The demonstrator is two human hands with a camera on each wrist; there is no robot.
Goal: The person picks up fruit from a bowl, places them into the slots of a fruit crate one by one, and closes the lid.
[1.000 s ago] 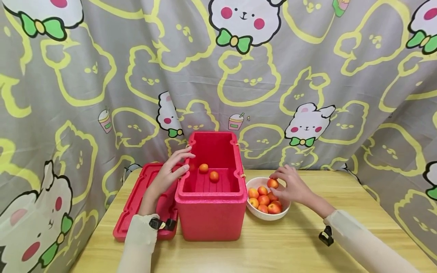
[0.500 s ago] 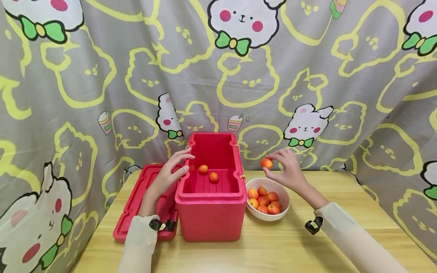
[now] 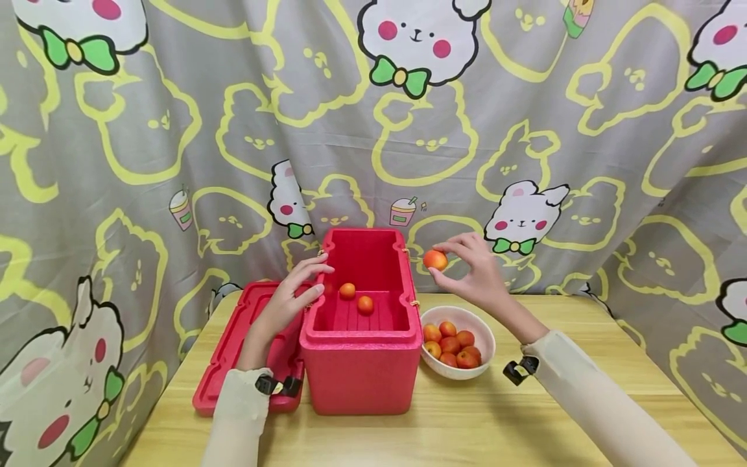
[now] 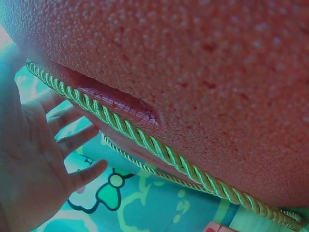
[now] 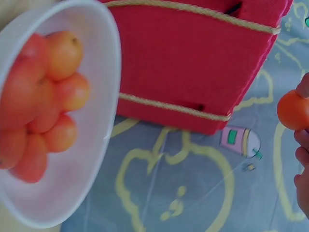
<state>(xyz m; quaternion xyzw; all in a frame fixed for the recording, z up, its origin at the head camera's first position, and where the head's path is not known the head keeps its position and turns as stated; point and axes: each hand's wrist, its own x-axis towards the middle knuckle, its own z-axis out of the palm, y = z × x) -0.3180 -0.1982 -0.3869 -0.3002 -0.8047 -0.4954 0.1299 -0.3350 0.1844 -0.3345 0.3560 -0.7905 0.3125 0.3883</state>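
Observation:
My right hand pinches a small round orange-red fruit between thumb and fingers, raised above and behind the bowl, right of the red box. The exact kind of fruit is unclear. A white bowl below holds several more such fruits. The open-topped red foam box has two fruits on its floor. At its left rim is my left hand, fingers extended and holding nothing. The left wrist view shows that hand with spread fingers beside the box's side wall.
The red lid lies on the wooden table, left of the box. Twisted cords run along the box's sides. A patterned grey curtain hangs behind and on both sides.
My right hand has lifted the fruit out of the bowl and carried it up and leftward, toward the box. The left hand stays at the rim.

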